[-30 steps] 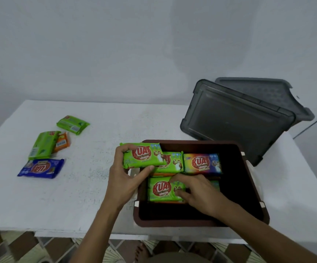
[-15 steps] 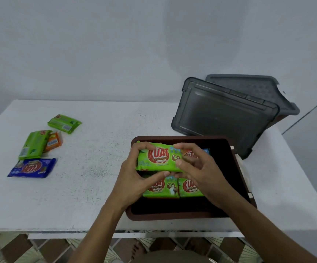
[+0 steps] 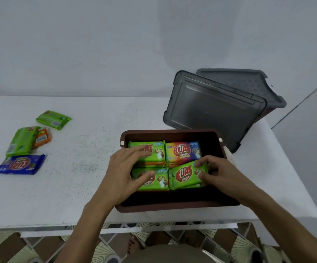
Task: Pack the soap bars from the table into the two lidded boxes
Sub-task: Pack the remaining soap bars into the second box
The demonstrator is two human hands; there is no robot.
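An open brown box [image 3: 172, 208] stands at the table's near edge with several wrapped soap bars packed inside. In its front right corner lies a tilted green soap bar [image 3: 186, 176], which my right hand [image 3: 222, 174] pinches at its right end between thumb and fingers. My left hand [image 3: 125, 173] rests with spread fingers on the two green bars [image 3: 159, 149] on the box's left side. A rainbow-wrapped bar [image 3: 182, 151] lies at the back right. Loose on the table's left are two green bars [image 3: 54, 119] [image 3: 21, 141], an orange bar [image 3: 43, 138] and a blue bar [image 3: 20, 164].
A grey lid [image 3: 214, 109] leans on edge behind the brown box, against a second box whose grey lid [image 3: 248, 82] is on. The white table [image 3: 89, 141] ends close behind at a wall. Tiled floor shows below the near edge.
The green bar went from my left hand at the box's left rim, through both hands, down into the front right corner. My left hand let go and now lies on the left bars.
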